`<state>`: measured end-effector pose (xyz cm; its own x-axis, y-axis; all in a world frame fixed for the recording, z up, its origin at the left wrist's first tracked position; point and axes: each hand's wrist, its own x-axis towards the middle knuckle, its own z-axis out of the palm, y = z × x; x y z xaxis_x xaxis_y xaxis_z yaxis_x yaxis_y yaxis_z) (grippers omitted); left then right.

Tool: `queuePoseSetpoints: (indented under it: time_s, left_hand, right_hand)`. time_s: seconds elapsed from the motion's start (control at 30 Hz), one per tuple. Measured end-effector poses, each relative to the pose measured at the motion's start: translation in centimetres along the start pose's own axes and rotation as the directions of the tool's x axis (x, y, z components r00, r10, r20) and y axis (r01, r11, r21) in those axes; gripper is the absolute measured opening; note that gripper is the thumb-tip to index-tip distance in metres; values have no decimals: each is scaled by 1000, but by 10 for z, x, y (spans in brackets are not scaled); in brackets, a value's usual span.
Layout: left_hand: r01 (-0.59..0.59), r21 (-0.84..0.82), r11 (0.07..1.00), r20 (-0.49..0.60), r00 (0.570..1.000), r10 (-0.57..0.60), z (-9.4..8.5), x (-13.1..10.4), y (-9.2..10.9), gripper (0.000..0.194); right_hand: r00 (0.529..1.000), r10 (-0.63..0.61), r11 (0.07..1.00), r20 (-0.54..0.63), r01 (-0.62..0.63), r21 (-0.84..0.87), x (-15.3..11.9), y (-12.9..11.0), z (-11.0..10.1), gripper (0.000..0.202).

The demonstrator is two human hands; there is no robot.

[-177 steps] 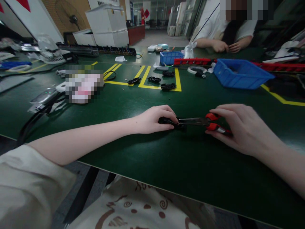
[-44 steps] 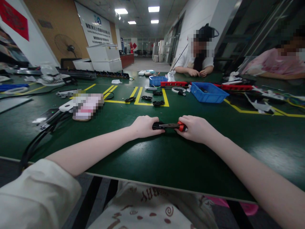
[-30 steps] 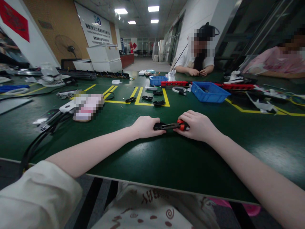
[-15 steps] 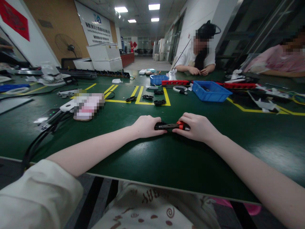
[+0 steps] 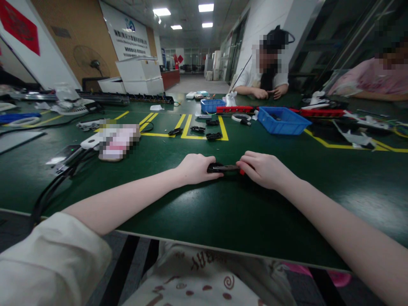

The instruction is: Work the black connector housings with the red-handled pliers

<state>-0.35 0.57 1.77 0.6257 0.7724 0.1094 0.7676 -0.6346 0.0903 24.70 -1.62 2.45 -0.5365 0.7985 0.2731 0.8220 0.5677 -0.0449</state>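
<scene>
Just above the green table, my left hand [image 5: 196, 169] is closed around a small black part [image 5: 215, 167], its thumb and forefinger pinching it from the near and far sides. The narrow metal jaws of a pair of pliers [image 5: 230, 168] reach onto this part. My right hand [image 5: 259, 169] is closed on the pliers' red-and-black handles, which its fingers mostly hide. What exactly the jaw tips touch is too small to tell. Farther up the table, several similar black parts [image 5: 213, 136] lie in and beside a yellow-taped rectangle.
A blue bin [image 5: 282, 120] stands at the back right, with a smaller blue bin [image 5: 212, 105] behind it. On the left lie a phone [image 5: 118, 144] and black cables [image 5: 60, 182]. Across the table sits a person [image 5: 263, 80] with hands together; another in pink is farther right.
My right hand's fingers have shifted on the pliers, so less of the red handles shows. My left hand and the black part stay in place.
</scene>
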Motion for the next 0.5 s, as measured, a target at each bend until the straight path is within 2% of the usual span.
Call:
queuePoseSetpoints:
  time_s: [0.13, 0.5]
  left_hand:
    - [-16, 36, 999, 9, 1000, 16, -1, 0, 1, 48]
    - [-23, 24, 999, 20, 1000, 22, -1, 1, 0, 49]
  right_hand:
    - [1000, 12, 1000, 6, -12, 13, -1, 3, 2, 47]
    - [992, -17, 999, -125, 12, -40, -1, 2, 10, 44]
